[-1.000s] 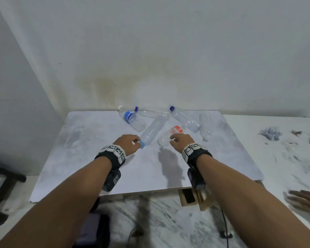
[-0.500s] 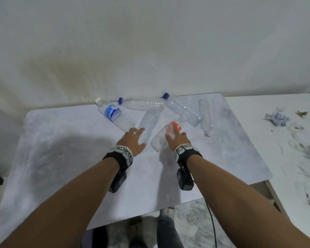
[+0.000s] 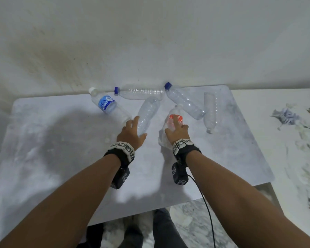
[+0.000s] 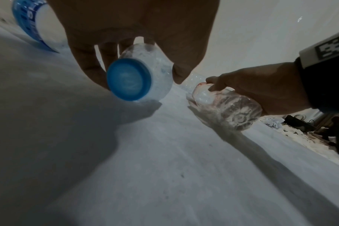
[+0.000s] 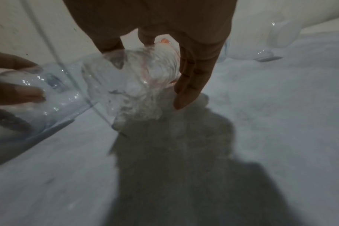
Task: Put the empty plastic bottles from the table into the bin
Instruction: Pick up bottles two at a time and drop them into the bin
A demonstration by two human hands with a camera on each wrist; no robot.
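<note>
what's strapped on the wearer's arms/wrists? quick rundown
Both forearms bare, no sleeves. Each wrist wears a black band edged with white tiles printed with black square fiducial markers. A black boxy camera unit with marker stickers hangs under each wrist; a thin black cable trails from the right one.

Bare room: stained wall point(image 3: 61, 56), marble floor point(image 3: 186, 222)

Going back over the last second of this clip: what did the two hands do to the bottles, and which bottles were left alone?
Both hands went forward from the near ends onto the bottles. The left hand now grips the blue-capped clear bottle; the right hand grips the red-labelled bottle. Both bottles appear to rest on the table still. The blue-labelled bottle and the three clear ones at the back kept their arrangement.
</note>
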